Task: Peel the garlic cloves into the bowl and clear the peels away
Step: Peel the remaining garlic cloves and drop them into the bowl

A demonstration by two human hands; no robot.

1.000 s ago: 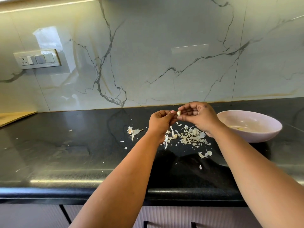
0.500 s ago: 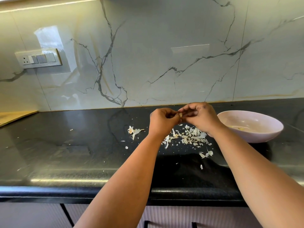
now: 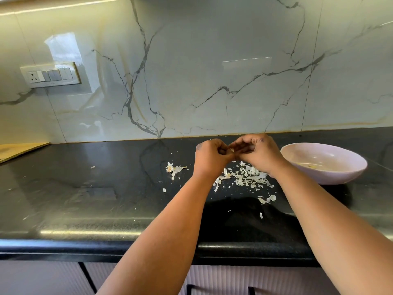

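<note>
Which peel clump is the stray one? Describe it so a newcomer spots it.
Start at the black countertop below the marble wall. Left of the left hand lies a small stray clump with a thin stem poking right. It sits alone, apart from the wide main peel pile under the hands.

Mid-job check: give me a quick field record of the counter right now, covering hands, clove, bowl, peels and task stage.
left hand: pinches the garlic clove
right hand: pinches the same clove
garlic clove: between both hands' fingertips, mostly hidden, above the counter
bowl: right of the hands on the black counter, little inside
peels: scattered under the hands; smaller clump to their left
stage: peeling under way, peels not yet cleared
</note>
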